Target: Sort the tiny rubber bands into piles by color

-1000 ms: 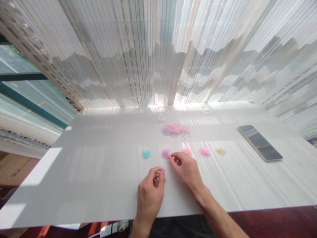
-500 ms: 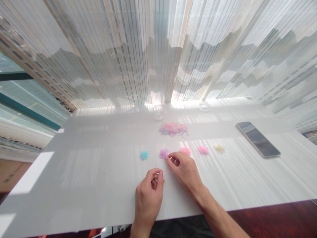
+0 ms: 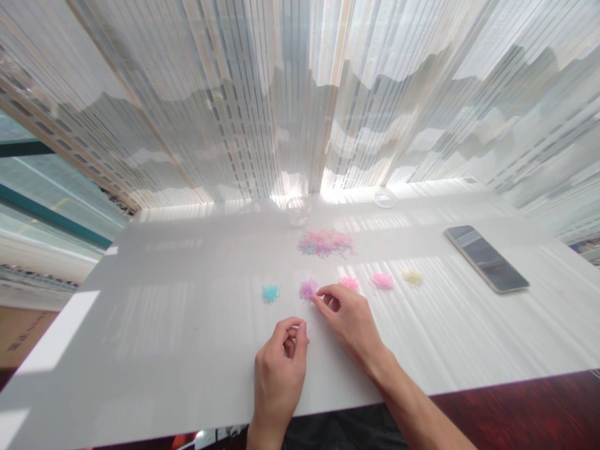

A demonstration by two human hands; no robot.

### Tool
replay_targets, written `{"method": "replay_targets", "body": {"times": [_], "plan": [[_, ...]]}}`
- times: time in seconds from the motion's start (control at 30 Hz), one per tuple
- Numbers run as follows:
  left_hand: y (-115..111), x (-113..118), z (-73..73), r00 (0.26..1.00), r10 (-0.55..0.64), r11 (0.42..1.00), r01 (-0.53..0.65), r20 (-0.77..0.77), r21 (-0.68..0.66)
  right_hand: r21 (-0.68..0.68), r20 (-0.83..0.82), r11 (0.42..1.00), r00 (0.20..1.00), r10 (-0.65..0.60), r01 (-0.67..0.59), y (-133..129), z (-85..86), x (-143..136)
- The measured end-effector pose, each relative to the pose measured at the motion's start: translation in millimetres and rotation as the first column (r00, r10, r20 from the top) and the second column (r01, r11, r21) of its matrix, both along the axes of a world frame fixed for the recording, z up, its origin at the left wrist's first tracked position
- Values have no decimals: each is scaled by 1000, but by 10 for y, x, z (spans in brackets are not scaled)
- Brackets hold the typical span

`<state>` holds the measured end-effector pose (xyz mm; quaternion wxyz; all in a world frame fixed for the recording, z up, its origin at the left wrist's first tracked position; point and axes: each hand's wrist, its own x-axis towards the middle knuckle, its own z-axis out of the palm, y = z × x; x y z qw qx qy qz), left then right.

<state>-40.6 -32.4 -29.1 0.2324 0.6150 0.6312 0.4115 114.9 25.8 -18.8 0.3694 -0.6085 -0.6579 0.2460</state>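
Right hand (image 3: 351, 315) is at edge of purple pile (image 3: 307, 289); left hand (image 3: 281, 362) curls nearby, thumb against fingers. Can't tell whether either grips anything.

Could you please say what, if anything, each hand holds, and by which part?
I cannot tell: the left hand pinches, the right hand pinches at the purple elastic-band pile, but any band is too faint to confirm.

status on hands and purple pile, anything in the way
Right hand pinched at edge of purple pile. Left hand pinched nearby; both holds unclear. Right hand partly covers middle pile.
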Motion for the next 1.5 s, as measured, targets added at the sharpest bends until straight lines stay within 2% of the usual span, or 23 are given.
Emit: {"method": "replay_targets", "body": {"times": [0.27,0.47,0.73,0.97,1.27,1.5], "plan": [[-7,8,-22,1000,0,1000,1,-19,29,8,-121,987,980,161,-161,-288,79,170],[-34,-23,-31,995,-93,991,96,-40,92,76,-126,964,956,264,-256,-422,33,244],[-46,-32,-20,981,-196,976,196,-4,100,103,-122,965,960,253,-242,-389,-14,228],[-33,-36,8,977,-212,971,212,-15,107,123,-111,955,952,284,-271,-414,-12,237],[-28,-49,-6,976,-210,969,215,-53,119,111,-156,965,955,252,-236,-401,-3,251],[-24,-45,5,975,-212,968,219,-70,119,112,-116,957,953,279,-266,-412,22,286]]}}
